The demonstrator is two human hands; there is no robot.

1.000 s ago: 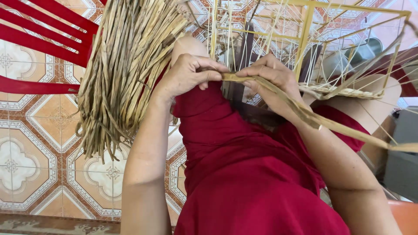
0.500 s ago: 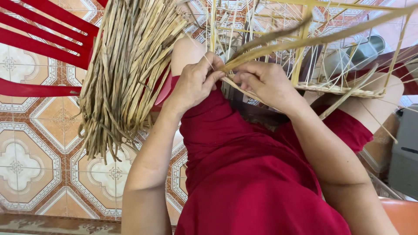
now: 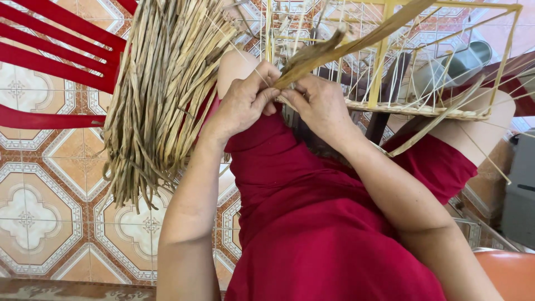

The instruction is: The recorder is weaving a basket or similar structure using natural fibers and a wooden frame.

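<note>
A flat dried straw strand runs from the middle of the scene up and away to the far right, crossing in front of a yellow wire frame. Its near end is pinched between both hands, which meet just above the lap. The left hand is curled, thumb and fingers closed on the strand's end, forearm rising straight from the near edge. The right hand is bent at the wrist, fingers folded down onto the same strand and the woven rim of the frame; exactly which piece each fingertip grips is hard to tell. A thick bundle of dried straw hangs to the left, beside the left wrist, over the patterned floor tiles. A red plastic chair stands far left.
</note>
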